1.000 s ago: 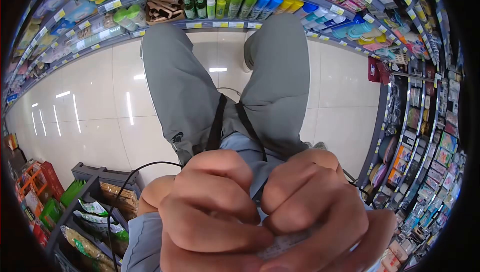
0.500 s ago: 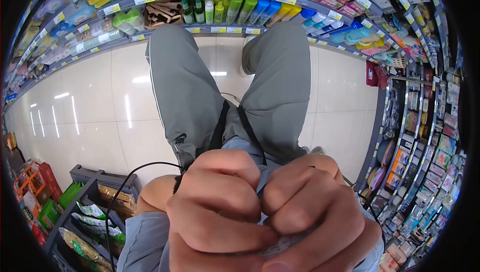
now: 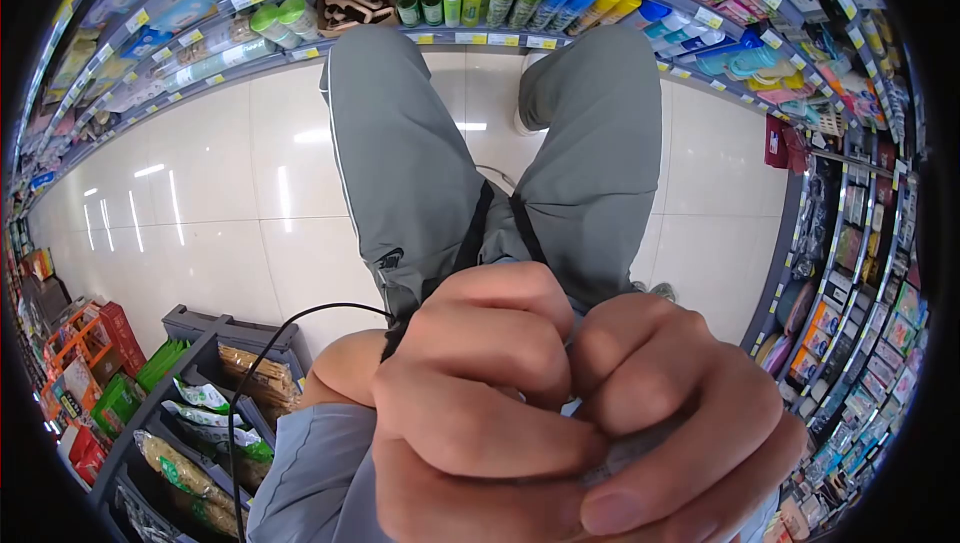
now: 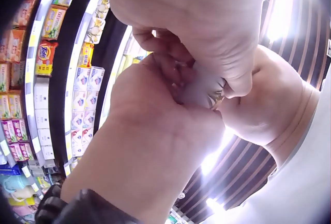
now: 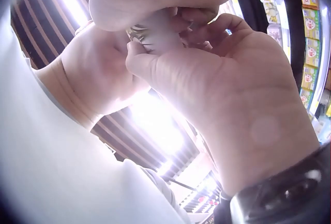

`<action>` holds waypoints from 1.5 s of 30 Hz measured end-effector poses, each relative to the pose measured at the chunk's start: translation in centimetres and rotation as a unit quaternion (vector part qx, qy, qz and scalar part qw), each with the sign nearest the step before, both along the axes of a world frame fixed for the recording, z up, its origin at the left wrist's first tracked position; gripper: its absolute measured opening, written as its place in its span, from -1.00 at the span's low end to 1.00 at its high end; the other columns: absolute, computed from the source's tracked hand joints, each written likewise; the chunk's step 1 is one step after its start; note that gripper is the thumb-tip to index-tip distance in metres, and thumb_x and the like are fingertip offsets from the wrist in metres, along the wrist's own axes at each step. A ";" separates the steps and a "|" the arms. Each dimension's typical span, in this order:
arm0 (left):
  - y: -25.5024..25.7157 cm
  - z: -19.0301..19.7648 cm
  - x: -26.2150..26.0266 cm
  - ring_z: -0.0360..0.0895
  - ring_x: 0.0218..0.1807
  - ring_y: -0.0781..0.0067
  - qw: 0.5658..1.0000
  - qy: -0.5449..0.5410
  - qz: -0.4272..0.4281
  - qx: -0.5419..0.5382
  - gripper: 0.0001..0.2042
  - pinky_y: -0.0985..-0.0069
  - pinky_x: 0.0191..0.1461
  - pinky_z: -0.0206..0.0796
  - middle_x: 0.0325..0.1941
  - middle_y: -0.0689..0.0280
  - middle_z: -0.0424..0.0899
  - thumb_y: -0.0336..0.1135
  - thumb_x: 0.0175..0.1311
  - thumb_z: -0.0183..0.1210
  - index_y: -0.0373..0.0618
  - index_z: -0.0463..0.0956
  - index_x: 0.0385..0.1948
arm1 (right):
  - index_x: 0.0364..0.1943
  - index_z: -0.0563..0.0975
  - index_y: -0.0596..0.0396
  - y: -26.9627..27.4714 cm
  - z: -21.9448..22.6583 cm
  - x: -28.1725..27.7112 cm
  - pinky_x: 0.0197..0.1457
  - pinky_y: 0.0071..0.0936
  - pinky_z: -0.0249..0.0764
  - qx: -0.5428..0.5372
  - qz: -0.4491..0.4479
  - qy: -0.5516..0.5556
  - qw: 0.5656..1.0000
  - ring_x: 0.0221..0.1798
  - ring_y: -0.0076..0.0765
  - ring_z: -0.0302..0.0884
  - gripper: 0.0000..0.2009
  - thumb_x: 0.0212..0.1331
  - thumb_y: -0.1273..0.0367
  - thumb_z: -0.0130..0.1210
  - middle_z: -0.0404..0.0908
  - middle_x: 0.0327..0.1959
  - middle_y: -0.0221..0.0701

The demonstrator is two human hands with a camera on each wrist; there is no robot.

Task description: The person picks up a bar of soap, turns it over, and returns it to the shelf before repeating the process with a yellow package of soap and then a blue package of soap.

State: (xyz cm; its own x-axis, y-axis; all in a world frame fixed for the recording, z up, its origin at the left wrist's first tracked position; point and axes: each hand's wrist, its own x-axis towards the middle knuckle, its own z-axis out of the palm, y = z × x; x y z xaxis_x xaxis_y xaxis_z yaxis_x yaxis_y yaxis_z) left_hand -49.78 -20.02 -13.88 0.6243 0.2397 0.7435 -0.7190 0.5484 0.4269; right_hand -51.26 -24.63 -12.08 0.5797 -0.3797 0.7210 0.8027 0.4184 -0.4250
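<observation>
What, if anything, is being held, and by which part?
A small pale printed item, held between left hand and right hand; fingers hide exactly which part.

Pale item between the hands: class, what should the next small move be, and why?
Perhaps loosen the right hand slightly while the left hand holds on: both hands curl around the pale item and hide most of it in the head view.
</observation>
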 end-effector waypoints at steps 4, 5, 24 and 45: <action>-2.9 0.5 -1.1 0.17 -0.62 0.51 0.991 0.079 0.093 -0.060 -0.78 0.44 -0.52 0.04 -0.50 0.33 0.47 -0.30 0.33 0.35 -0.05 0.44 -0.39 | -0.18 0.47 0.03 1.5 -0.6 -0.2 -0.53 -0.52 0.10 0.051 -0.091 -0.004 0.995 -0.55 -0.54 0.08 -0.66 0.55 0.05 0.00 0.58 -0.29 -0.26; -3.8 0.4 -1.1 0.15 -0.63 0.52 0.975 0.076 0.159 -0.135 -0.78 0.43 -0.53 0.03 -0.51 0.34 0.45 -0.31 0.34 0.34 -0.04 0.44 -0.41 | -0.18 0.46 0.02 1.3 -0.4 0.2 -0.51 -0.53 0.11 0.037 -0.079 -0.007 0.996 -0.53 -0.54 0.08 -0.67 0.55 0.05 0.01 0.56 -0.28 -0.29; 0.4 1.8 1.1 0.15 -0.57 0.60 0.984 0.116 0.117 0.072 -0.80 0.55 -0.46 -0.07 -0.59 0.44 0.38 -0.56 -0.03 0.31 -0.08 0.43 -0.51 | -0.40 0.27 -0.18 1.0 5.1 -3.3 -0.45 -0.56 0.05 0.037 -0.276 0.488 0.827 -0.61 -0.57 -0.13 -0.75 0.50 0.17 -0.19 0.18 -0.51 -0.66; 0.4 2.5 -2.2 0.15 -0.43 0.49 0.976 0.219 -0.009 0.017 -0.73 0.33 -0.21 0.06 -0.49 0.47 0.31 -0.17 0.38 0.15 0.03 0.32 -0.50 | -0.24 0.39 -0.18 2.5 1.9 0.0 -0.37 -0.30 0.13 0.124 0.012 0.101 0.987 -0.50 -0.47 0.06 -0.89 0.51 0.27 -0.09 0.51 -0.35 -0.38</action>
State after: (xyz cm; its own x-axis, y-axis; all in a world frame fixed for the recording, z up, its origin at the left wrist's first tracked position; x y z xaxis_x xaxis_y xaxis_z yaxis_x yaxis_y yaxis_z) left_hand -51.94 -19.63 -11.36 0.8877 0.2056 0.4120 -0.4542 0.5387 0.7096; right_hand -51.29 -22.15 -10.15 0.7135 -0.5141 0.4760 0.7002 0.5475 -0.4583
